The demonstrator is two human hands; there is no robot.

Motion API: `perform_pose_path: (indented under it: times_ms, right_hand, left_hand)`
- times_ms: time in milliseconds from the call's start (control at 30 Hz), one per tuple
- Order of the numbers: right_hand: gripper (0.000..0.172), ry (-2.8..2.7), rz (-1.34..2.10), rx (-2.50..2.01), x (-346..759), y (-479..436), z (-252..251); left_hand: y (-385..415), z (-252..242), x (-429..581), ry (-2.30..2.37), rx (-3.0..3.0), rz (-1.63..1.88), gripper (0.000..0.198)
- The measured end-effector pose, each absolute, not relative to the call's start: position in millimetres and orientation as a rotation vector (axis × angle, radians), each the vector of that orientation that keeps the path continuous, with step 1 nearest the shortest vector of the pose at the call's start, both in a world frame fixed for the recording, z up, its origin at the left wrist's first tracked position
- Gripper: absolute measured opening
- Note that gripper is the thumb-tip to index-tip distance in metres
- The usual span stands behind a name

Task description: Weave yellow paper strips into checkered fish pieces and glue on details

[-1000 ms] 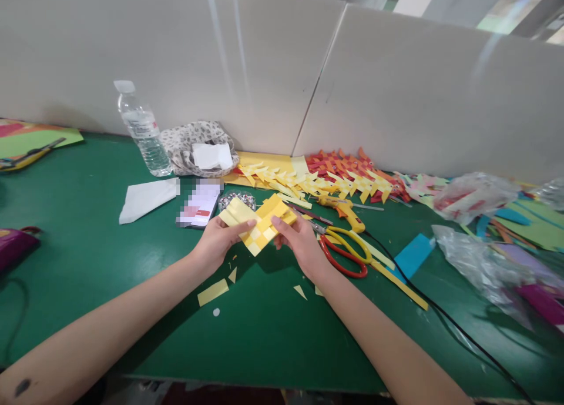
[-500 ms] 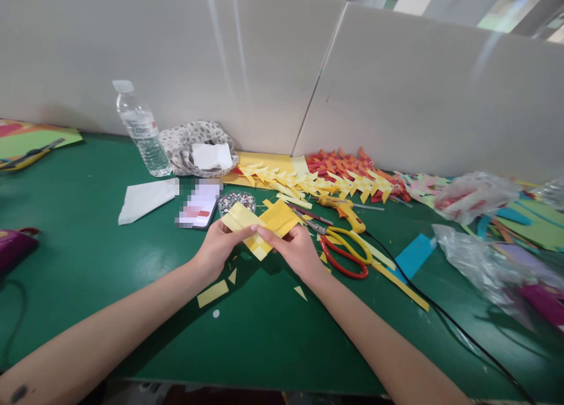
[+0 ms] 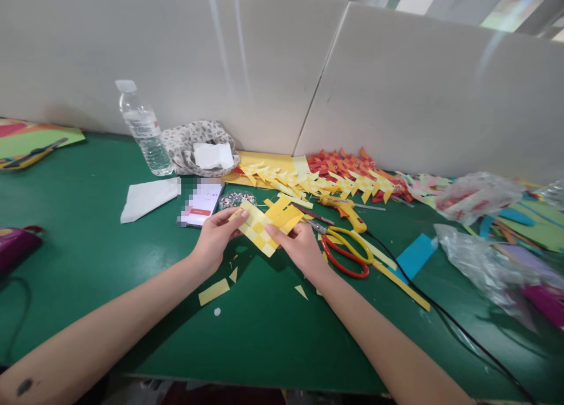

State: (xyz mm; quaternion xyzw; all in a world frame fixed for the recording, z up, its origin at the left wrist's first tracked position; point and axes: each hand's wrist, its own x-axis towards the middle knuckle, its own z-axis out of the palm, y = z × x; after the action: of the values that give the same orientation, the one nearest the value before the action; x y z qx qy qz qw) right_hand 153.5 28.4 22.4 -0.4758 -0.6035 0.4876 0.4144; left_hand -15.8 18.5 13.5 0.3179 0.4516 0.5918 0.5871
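Woven paper strips in two yellows sit at the centre of the frame, lifted a little above the green table and held between both hands. The left hand pinches the pale left edge, thumb on top and fingers curled beneath. The right hand grips the lower right side, thumb pressed flat on the checkered part, while the deeper yellow loose ends fan out toward the upper right.

To do this step well, I judge that the crossings should stay squeezed flat under both thumbs, so that the strips cannot slide apart, and the free ends should be drawn snug one at a time, evenly, without creasing. Holding the piece level keeps the checks square.

Just right of the right hand lie scissors with red and yellow handles, and beyond them a yellow glue gun whose black cord runs toward the lower right. Behind the weave a small dish of beads sits beside a phone. A row of finished yellow and orange pieces lines the cardboard wall, a water bottle stands at upper left, and yellow offcuts lie below the left wrist.
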Motion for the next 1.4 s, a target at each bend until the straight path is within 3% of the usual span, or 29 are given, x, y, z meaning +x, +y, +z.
perform_pose_path:
  times_ms: [733,900,1033,1133,1400]
  right_hand:
    - [0.036,-1.635,1.110,-1.193,155.9,29.7,20.1]
    - [0.040,-1.584,1.016,-1.293,156.0,29.6,22.2]
    - [0.042,-1.646,0.894,-1.336,155.5,28.6,23.3]
    - [0.041,-1.690,0.822,-1.344,155.0,28.2,24.5]
    - [0.038,-1.749,0.804,-1.294,153.2,26.5,27.3]
  left_hand:
    - [21.6,15.2,-19.5,1.083,0.767,1.444,0.038]
    - [18.5,18.5,-16.2,1.066,0.787,1.300,0.044]
    - [13.5,17.6,-11.8,1.051,0.900,1.081,0.034]
    - [13.9,15.9,-12.8,1.081,0.918,1.106,0.024]
    - [18.8,14.0,-16.0,1.094,0.882,1.201,0.024]
